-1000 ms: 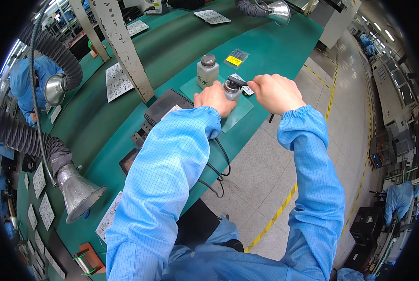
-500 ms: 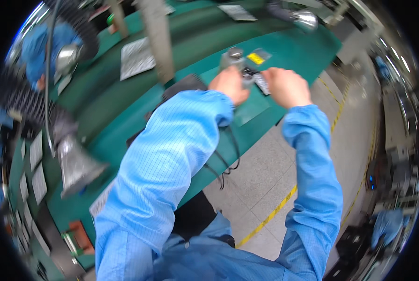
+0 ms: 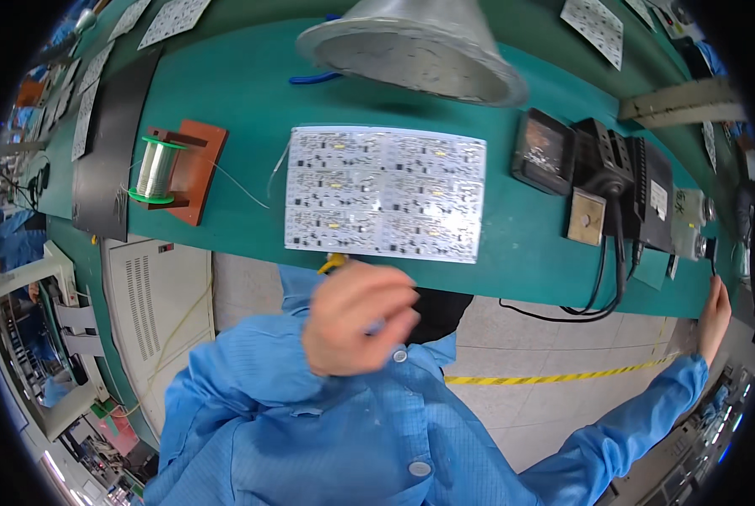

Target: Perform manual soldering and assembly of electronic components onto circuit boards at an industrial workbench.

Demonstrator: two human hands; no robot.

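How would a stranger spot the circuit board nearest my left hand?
Find the green bench, with a big silver hood at top centre. The board lies just below the hood in view, by the bench's near edge. It's white like the other boards, but largest and nearest the middle of the picture.

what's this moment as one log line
left hand: blurred, in front of board; right hand: holds black tool by jar; board: flat on bench

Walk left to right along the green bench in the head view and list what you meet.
Black mat → solder wire spool → white circuit-board panel → shallow black tray → black-cased box → whitish bottles.
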